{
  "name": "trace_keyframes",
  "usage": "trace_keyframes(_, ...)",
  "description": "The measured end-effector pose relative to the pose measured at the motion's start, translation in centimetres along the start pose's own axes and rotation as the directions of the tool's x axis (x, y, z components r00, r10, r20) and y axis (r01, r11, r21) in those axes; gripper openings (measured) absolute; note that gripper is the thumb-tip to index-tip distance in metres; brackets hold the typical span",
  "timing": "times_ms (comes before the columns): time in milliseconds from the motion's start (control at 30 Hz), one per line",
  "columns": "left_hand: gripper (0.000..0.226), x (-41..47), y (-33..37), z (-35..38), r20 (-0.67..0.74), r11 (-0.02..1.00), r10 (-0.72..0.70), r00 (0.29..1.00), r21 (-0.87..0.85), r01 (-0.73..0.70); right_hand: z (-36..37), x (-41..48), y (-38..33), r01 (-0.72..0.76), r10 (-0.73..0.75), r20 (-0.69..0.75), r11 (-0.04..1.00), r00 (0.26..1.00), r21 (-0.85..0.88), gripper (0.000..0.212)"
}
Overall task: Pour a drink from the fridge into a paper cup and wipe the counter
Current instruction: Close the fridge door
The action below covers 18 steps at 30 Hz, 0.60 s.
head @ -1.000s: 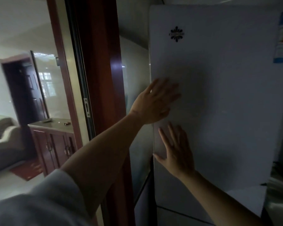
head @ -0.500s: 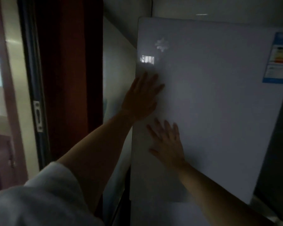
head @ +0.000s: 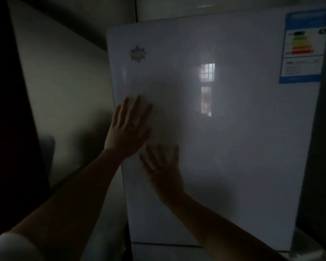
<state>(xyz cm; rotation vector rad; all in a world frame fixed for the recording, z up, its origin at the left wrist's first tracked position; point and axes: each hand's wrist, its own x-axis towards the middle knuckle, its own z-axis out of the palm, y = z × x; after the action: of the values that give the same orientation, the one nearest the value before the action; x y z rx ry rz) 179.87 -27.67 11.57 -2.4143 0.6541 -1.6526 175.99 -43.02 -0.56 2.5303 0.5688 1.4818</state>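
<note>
left hand: the left hand [head: 128, 129] lies spread flat with straight fingers on the glossy white fridge door [head: 233, 157], near its left edge.
right hand: the right hand [head: 164, 172] is flat too, just below and right of it, gripping nothing.
why: guessing that edge swings, so palms there get leverage. Pushing it shut or feeling for a grip? Can't tell.
fridge door: upright and filling centre to right, with a pale snowflake emblem [head: 137, 53] and a blue-bordered energy sticker [head: 303, 46] top right.
drink, cup: neither is in sight.

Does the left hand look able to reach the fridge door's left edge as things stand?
Probably yes. The left hand lies flat on the fridge door right beside that edge, holding nothing, and nothing sits between them. The right hand, lower on the door, is not in the way.
</note>
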Motion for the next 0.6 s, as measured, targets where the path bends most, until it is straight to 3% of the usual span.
trace_keyframes(267,0.071,-0.3,1.3,2.4,-0.024,0.997,-0.075,0.997,-0.026,0.074,1.6,-0.4,-0.4,-0.028,0.044,-0.215,0.996,0.976,0.079,0.045)
trace_keyframes(467,0.071,-0.4,1.7,1.3,0.033,0.992,-0.111,0.993,-0.064,0.113,1.6,-0.7,-0.3,0.009,0.008,-0.174,0.995,0.985,0.096,0.045)
trace_keyframes(600,0.069,-0.6,4.0,-0.3,0.020,0.962,-0.214,0.977,-0.171,0.214,0.5,-1.4,0.6,-0.015,0.035,-0.126,0.988,0.991,0.156,0.043)
